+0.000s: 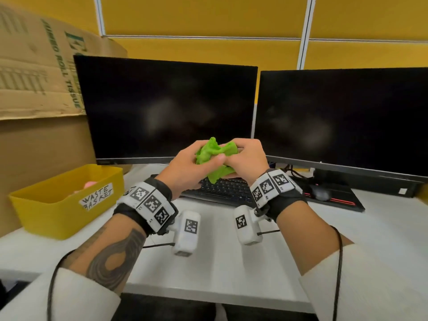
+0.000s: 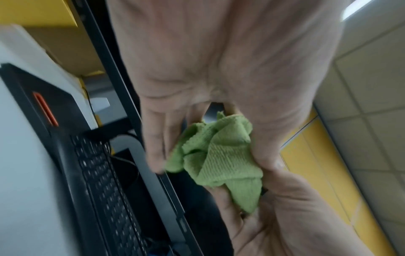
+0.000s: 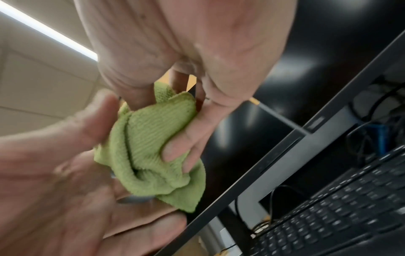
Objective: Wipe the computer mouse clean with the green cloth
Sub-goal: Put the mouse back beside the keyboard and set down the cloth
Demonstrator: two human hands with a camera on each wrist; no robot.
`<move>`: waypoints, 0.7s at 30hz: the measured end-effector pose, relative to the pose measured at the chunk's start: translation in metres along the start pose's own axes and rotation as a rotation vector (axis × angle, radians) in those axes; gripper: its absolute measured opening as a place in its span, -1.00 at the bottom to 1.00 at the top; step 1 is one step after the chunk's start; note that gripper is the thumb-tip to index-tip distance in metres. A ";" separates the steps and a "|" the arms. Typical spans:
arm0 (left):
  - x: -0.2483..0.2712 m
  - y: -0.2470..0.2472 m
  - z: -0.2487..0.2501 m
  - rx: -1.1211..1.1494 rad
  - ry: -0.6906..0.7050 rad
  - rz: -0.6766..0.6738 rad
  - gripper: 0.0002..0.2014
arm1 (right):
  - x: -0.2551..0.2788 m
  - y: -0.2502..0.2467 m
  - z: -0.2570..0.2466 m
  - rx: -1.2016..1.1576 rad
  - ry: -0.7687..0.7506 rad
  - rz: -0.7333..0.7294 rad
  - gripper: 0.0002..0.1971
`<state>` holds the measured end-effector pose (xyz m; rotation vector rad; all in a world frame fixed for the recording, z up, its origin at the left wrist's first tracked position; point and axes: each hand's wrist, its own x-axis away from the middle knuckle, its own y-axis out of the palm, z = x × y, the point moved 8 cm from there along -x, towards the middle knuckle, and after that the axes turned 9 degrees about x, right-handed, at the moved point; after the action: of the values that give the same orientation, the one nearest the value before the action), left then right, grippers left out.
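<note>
Green cloth (image 1: 214,158): bunched into a wad, held in the air above the keyboard (image 1: 222,189), between both hands, in front of the lower edge of the left monitor (image 1: 165,107).

Left hand (image 1: 188,164): fingers and thumb curled round the left side of the cloth; thumb laid across its front. In the left wrist view the cloth (image 2: 219,159) sits between the fingers and the thumb base.

Right hand (image 1: 246,158): fingers curled over the right side of the cloth, gripping it. In the right wrist view two fingertips (image 3: 175,152) press into the ribbed fabric (image 3: 151,149).

Computer mouse (image 1: 320,193): dark, blurred, lying on a black mouse pad (image 1: 342,201) with a red edge stripe, well apart from both hands, to their right. Whether another object is wrapped inside the cloth cannot be told; the wad hides its own centre.

Other items: right monitor (image 1: 342,121), cut off at the frame edge; yellow bin (image 1: 58,205) labelled "WASTE BASKET", something pink inside, indistinct; cardboard box (image 1: 39,72) at left; white desk (image 1: 215,262).
</note>
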<state>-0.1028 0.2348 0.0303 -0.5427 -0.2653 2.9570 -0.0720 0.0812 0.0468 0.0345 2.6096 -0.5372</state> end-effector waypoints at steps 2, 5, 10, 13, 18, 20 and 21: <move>0.014 -0.029 0.005 0.085 0.024 0.052 -0.62 | -0.003 0.028 -0.015 -0.020 -0.019 -0.019 -0.80; 0.036 -0.083 0.011 0.150 0.057 0.164 -0.69 | -0.003 0.080 -0.043 -0.143 -0.034 -0.153 -0.85; 0.064 -0.186 0.002 -0.003 0.060 0.412 -0.67 | 0.005 0.168 -0.085 -0.280 -0.004 -0.455 -0.62; 0.080 -0.252 -0.003 -0.210 0.032 0.571 -0.64 | 0.006 0.211 -0.110 -0.194 -0.043 -0.506 -0.45; 0.099 -0.309 -0.001 -0.623 -0.124 0.631 -0.62 | -0.001 0.265 -0.122 0.042 -0.058 -0.471 -0.46; 0.096 -0.318 -0.011 -0.704 -0.212 0.577 -0.57 | -0.002 0.278 -0.122 0.094 -0.076 -0.437 -0.54; 0.094 -0.319 -0.017 -0.720 -0.271 0.541 -0.55 | -0.003 0.282 -0.122 0.100 -0.088 -0.416 -0.57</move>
<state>-0.1555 0.5629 0.0439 -0.2938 -1.4546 3.3845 -0.0907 0.3874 0.0436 -0.4980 2.5068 -0.7913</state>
